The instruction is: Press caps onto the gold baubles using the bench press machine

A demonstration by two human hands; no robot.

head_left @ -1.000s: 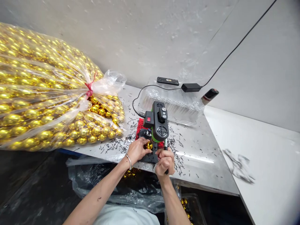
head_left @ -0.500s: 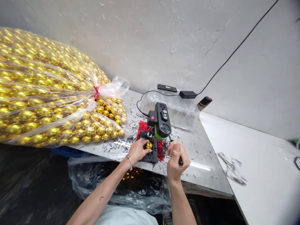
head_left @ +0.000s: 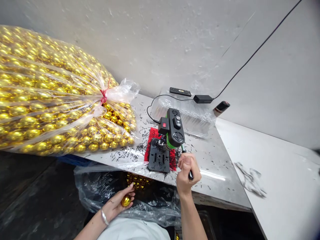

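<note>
My left hand (head_left: 119,203) has a shiny gold ball (head_left: 125,200) in its curled fingers, below the table's front edge. It is over a clear plastic bag (head_left: 92,186) holding more gold balls (head_left: 140,181). Wrapped round the black handle (head_left: 191,175) of a small bench drill press (head_left: 175,128) is my right hand (head_left: 188,168). The press has a black and green head and a slotted black base plate (head_left: 159,160) with no ball on it. A red mat (head_left: 153,135), strewn with black shavings, lies beneath the base.
A big tied bag of gold balls (head_left: 50,100) fills the left side. Behind the press are clear plastic packaging (head_left: 195,120), a remote-like black device (head_left: 180,91), a power adapter (head_left: 203,99) and a dark cylinder (head_left: 222,107). A glove-like white cloth (head_left: 251,180) lies at right.
My left hand has drawn back from the press base with the gold ball, down toward the bag below the table edge. My right hand stays on the handle.
</note>
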